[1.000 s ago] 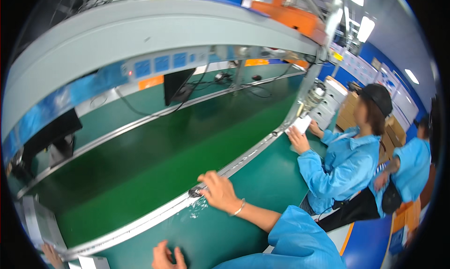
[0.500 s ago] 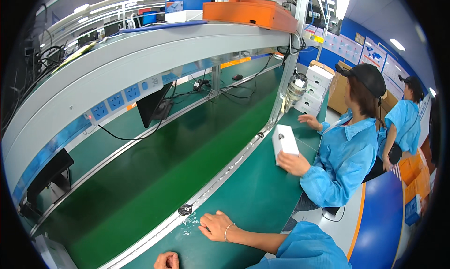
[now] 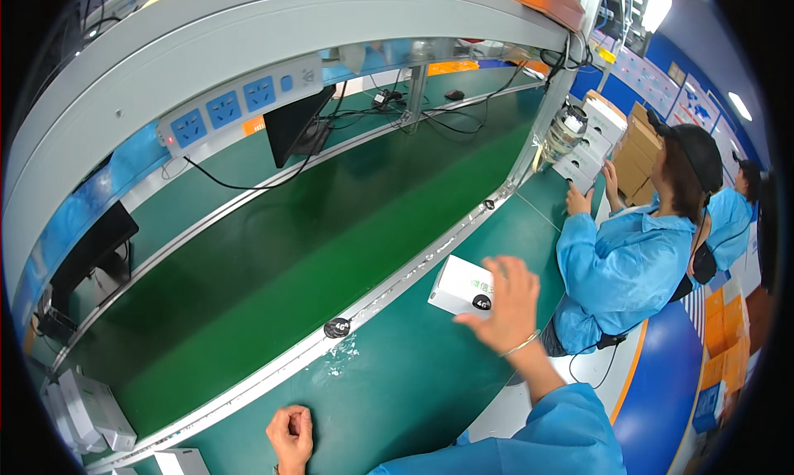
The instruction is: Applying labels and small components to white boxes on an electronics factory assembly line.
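Note:
A white box [image 3: 451, 286] with green print and a round black sticker lies on the green worktop [image 3: 397, 392]. Over its right end hangs my right hand [image 3: 506, 305], thumb and fingers spread; the hand covers part of the box, and I cannot tell whether it touches it. My left hand [image 3: 289, 435] rests near the lower edge, fingers curled toward the thumb with nothing showing in them. A round black sticker [image 3: 337, 328] sits on the metal rail, close to some clear shiny scraps [image 3: 341, 355] on the worktop.
Beyond the rail [image 3: 397, 289] runs a green belt [image 3: 273, 285]. White boxes [image 3: 93, 409] stand at lower left. At right a co-worker in blue [image 3: 624, 256] reaches to stacked white boxes [image 3: 591, 148] beside a metal post [image 3: 550, 103]. A shelf with sockets [image 3: 223, 109] spans above.
The white box, earlier in the co-worker's hand, now lies on the worktop nearer me. My right hand has moved right and opened over it. The co-worker's hands have gone to the stack.

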The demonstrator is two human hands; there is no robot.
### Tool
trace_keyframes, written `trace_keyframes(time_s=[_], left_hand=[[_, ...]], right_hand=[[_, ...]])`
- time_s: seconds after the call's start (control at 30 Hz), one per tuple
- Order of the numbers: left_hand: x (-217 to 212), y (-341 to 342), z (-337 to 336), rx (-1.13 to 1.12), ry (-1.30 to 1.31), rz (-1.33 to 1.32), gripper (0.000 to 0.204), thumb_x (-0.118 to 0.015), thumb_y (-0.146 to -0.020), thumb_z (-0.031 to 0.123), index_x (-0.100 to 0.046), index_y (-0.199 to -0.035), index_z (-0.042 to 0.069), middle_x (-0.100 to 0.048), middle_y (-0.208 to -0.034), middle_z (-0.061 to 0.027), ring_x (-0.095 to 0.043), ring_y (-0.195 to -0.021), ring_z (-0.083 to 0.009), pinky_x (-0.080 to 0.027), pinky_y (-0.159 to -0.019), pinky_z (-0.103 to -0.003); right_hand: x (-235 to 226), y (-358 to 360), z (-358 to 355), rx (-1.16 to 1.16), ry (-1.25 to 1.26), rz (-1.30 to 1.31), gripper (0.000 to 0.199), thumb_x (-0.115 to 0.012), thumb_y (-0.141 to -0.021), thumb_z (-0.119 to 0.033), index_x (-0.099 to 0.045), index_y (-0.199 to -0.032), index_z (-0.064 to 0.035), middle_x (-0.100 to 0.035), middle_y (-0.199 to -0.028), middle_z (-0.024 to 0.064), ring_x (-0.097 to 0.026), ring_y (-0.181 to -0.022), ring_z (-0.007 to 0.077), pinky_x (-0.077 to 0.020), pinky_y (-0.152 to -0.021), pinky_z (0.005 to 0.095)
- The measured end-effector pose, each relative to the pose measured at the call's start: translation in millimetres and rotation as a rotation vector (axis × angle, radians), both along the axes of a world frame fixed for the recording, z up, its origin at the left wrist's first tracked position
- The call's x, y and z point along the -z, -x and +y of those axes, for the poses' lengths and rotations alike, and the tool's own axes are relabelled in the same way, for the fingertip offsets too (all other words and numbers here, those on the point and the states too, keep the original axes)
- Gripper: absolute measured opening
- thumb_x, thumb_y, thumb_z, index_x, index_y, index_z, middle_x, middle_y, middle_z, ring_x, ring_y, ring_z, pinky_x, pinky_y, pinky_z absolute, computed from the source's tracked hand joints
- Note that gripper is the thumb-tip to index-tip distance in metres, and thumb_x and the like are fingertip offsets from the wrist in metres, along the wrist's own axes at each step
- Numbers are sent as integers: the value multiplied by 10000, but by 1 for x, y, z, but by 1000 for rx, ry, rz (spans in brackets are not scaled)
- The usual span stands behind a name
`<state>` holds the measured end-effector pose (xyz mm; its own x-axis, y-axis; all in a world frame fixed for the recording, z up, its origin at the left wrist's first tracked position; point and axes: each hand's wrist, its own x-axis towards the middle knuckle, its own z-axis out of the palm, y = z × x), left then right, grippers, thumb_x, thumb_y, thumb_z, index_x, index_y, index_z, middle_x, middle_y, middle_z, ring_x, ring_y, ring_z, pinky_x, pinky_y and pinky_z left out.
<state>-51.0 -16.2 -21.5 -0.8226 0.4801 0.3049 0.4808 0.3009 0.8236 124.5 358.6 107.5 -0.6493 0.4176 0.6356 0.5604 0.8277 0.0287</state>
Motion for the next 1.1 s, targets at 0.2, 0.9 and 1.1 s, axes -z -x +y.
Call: trace_keyframes(time_s=[0.2, 0.9, 1.1], left_hand=[[-3, -3, 5, -9, -9, -65, 133, -770, -881, 45, -692, -986, 24, -510, -621, 15, -413, -521, -78, -335, -491, -253], [-23, -25, -44, 20, 78, 6, 935, -1038, -510, 437, -608, -1251, 63, -621, -1071, -98, -597, -947, -280, -523, -803, -387], [-30, -22, -41, 17, 63, 38, 925, -1033, -520, 432, -610, -1259, 74, -634, -1060, -89, -612, -922, -274, -537, -772, -382]], right_hand=[[33, -54, 73, -159, 652, -116, 924, -920, -622, -450, -584, -1389, -59, -694, -1227, 199, -673, -1122, 382, -536, -956, 447], [34, 70, -150, -1272, 666, -339, 342, -846, -798, -221, -702, -1063, -59, -653, -936, 55, -653, -846, 231, -462, -762, 380], [33, 57, -175, -1150, 604, -323, 269, -800, -837, -105, -672, -1065, -40, -654, -955, 75, -658, -868, 269, -490, -777, 399]])
